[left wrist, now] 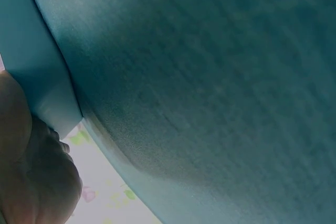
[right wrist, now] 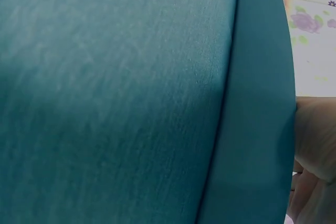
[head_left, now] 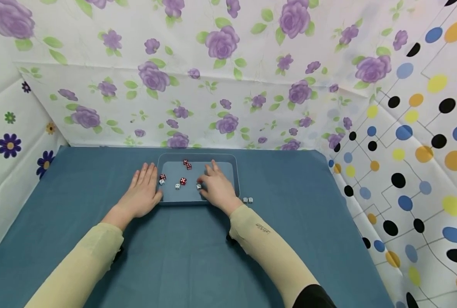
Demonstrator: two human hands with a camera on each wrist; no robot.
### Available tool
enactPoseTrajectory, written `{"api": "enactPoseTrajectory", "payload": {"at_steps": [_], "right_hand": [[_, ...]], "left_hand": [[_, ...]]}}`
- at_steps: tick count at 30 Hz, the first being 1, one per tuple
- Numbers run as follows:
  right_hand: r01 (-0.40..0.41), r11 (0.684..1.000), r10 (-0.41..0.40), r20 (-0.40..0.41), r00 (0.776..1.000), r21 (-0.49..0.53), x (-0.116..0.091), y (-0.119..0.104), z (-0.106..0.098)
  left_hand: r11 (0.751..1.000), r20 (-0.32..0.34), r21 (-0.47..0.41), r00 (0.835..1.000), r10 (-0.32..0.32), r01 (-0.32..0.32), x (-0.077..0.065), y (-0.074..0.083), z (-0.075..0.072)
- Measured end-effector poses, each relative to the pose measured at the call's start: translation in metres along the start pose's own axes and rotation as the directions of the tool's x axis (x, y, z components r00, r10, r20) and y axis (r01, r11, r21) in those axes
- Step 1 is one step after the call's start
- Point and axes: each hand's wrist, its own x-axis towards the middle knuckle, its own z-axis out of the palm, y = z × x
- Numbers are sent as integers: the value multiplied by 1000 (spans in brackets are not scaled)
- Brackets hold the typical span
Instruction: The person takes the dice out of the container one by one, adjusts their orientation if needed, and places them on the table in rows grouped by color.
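Two pale yellow sleeves (head_left: 78, 265) are seen nearest, stretched over a blue cloth (head_left: 182, 256). Next, a pair of white dice (head_left: 250, 200) is set on the cloth, just outside the near right corner of a shallow blue tray (head_left: 186, 202). At the tray's left wall, the left hand (head_left: 140, 193) is laid flat with its fingers straight. Over the tray's right part, a white die (head_left: 198, 186) is pinched between the thumb and index finger of the right hand (head_left: 219, 188), the other fingers being held out. Near the tray's middle, another white die (head_left: 177, 186) is placed close to a red die (head_left: 183, 181); by the left wall, a third white die (head_left: 161, 182) is paired with a second red die (head_left: 163, 176). Two more red dice (head_left: 188, 166) are grouped toward the far wall, and a purple-flowered sheet (head_left: 197, 100) is hung behind
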Motion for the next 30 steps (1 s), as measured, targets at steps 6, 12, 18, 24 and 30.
{"api": "enactPoseTrajectory", "payload": {"at_steps": [6,12,18,24,30], "right_hand": [[0,999,0,17,1000,-36,5,-2,-1],[-15,999,16,29,999,-35,4,-3,0],[-29,998,31,40,999,-50,2,-4,1],[-41,999,42,36,998,-36,1,-4,1],[-46,999,47,37,998,-20,3,-4,2]], "left_hand": [[1000,11,10,1000,-5,5,2,-1,-2],[1000,8,10,1000,-9,9,2,0,-3],[1000,5,4,1000,-6,6,1,3,-2],[1000,7,2,1000,-9,9,0,4,-1],[1000,-2,-4,1000,-11,11,0,3,-3]]}}
